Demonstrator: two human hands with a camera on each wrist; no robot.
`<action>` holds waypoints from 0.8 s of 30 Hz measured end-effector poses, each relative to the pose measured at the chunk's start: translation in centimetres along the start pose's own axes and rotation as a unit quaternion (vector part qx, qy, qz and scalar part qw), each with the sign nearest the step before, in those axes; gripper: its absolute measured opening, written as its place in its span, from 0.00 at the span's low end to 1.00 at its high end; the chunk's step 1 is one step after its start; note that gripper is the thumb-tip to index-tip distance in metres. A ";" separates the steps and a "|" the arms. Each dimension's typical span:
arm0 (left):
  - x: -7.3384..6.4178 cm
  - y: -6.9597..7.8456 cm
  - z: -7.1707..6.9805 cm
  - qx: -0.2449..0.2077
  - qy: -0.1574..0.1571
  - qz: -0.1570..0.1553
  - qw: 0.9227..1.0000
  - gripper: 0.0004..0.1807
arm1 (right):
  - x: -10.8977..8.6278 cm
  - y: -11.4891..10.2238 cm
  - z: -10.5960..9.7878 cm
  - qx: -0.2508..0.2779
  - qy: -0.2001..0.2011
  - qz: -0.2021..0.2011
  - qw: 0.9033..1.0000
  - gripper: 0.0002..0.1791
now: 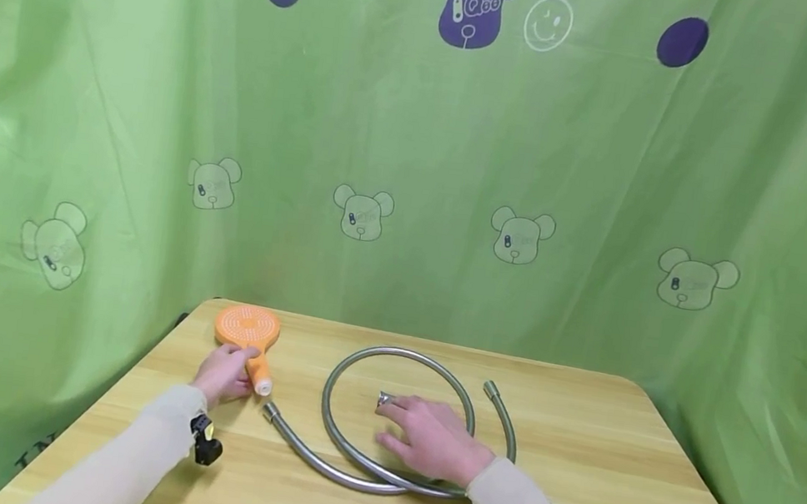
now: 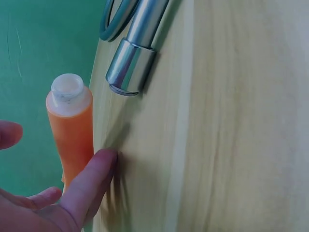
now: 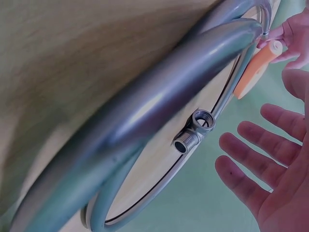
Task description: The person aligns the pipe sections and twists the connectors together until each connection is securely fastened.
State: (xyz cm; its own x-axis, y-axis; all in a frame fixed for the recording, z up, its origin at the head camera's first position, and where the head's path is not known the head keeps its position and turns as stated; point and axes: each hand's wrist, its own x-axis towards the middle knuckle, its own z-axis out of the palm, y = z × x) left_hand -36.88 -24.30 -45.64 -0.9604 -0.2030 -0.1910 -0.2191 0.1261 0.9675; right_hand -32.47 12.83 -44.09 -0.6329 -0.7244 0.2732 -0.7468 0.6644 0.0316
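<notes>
An orange handheld shower head (image 1: 248, 325) lies at the table's back left, its white threaded end (image 1: 263, 387) toward the person. My left hand (image 1: 226, 373) straddles its handle (image 2: 70, 135), one finger across it and another low beside it. In the left wrist view, the upper fingertip stands apart from the handle. My right hand (image 1: 434, 436) hovers over the coiled metal shower hose (image 1: 335, 395), fingers spread. In the head view its fingertips are right at a small chrome threaded connector (image 3: 193, 131), which lies inside the loop; the right wrist view shows the fingers apart from it.
One hose end (image 1: 269, 410) points at the shower head handle, and the other hose end (image 1: 490, 389) lies at the back right. A wooden table (image 1: 613, 454) carries everything. Green patterned curtain (image 1: 447, 140) hangs behind it and at both sides.
</notes>
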 end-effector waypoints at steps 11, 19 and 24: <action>0.9 0.0 -0.3 0.030 -0.005 -0.007 1.000 0.46 | 0.4 -0.7 0.0 0.002 -0.007 -0.010 1.000 0.26; 0.6 0.3 -0.1 0.017 -0.001 -0.008 1.000 0.46 | 1.8 -1.8 0.2 0.022 -0.034 -0.020 0.999 0.30; 0.6 0.5 0.2 0.018 0.004 -0.010 1.000 0.47 | 2.6 -2.5 0.2 0.030 -0.050 -0.016 0.998 0.33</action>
State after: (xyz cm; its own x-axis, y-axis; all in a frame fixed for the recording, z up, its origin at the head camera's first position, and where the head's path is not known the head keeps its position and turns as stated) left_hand -37.58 -24.17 -45.29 -0.9544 -0.2134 -0.2089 -0.2445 0.1572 0.9568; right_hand -32.26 9.29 -43.64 -0.6239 -0.7616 0.1754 -0.7757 0.6308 -0.0199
